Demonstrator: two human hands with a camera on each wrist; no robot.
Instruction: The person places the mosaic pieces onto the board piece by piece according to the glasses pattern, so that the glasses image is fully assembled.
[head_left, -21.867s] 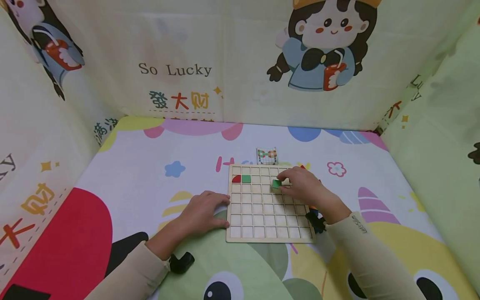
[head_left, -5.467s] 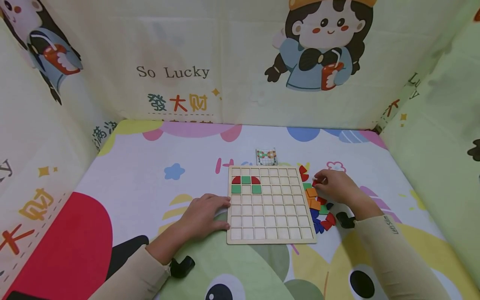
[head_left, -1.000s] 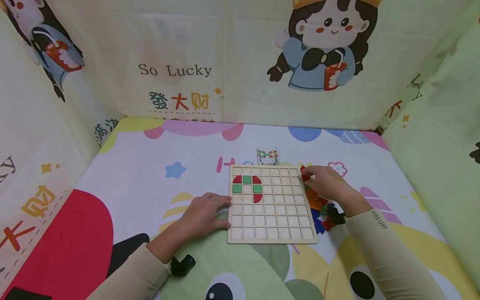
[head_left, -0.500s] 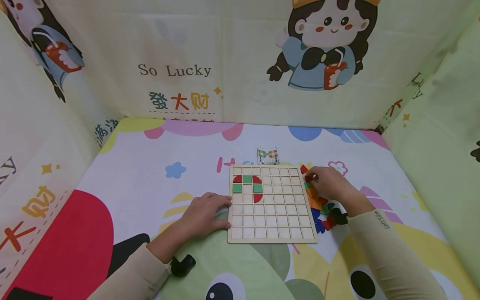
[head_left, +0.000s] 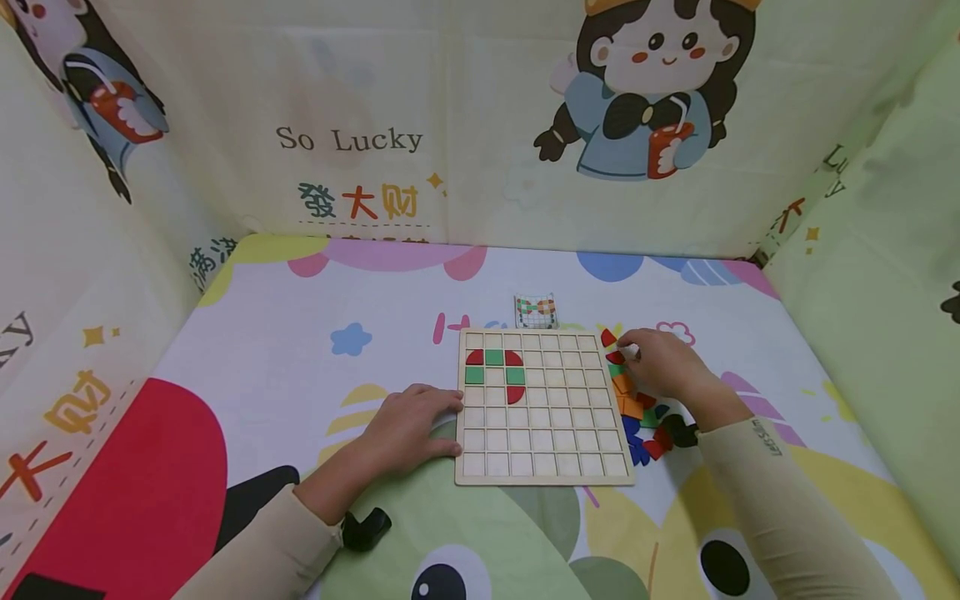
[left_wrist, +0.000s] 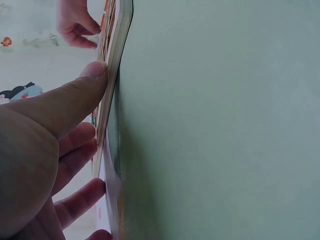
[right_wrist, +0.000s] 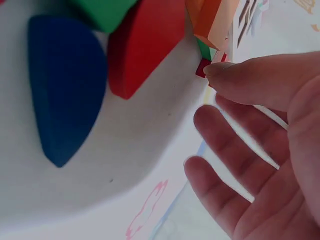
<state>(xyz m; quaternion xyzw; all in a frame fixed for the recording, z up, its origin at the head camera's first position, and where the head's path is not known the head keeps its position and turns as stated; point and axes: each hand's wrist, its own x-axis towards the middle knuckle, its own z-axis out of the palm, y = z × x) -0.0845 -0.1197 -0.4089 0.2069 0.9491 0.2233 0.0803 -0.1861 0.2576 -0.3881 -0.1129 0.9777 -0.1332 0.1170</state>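
My left hand [head_left: 405,429] rests at the left edge of a wooden grid board [head_left: 573,442], thumb and fingertips touching the side. In the board's upper left cells lie red quarter-circle pieces [head_left: 515,395] and green squares [head_left: 494,357]. Just right of the board is my right hand [head_left: 663,367], over the far end of the loose pieces. A gap shows between its thumb and forefinger in the head view, and its other fingers are loosely bent. Close by lie two loose red pieces [head_left: 608,337]. Its thumb [right_wrist: 235,77] overlaps small red pieces in the right wrist view.
Orange blocks [head_left: 628,404], blue pieces [head_left: 636,446] and more red and green ones lie in a heap along the board's right side. Behind the board stands a small pattern card [head_left: 536,311]. The printed cloth [head_left: 420,308] covers the table, with cloth walls around.
Over the earlier frames, red and green pieces were added on the board, lastly a red quarter-circle in the third row. My right hand has drawn slightly right, uncovering loose red pieces; my left stays put.
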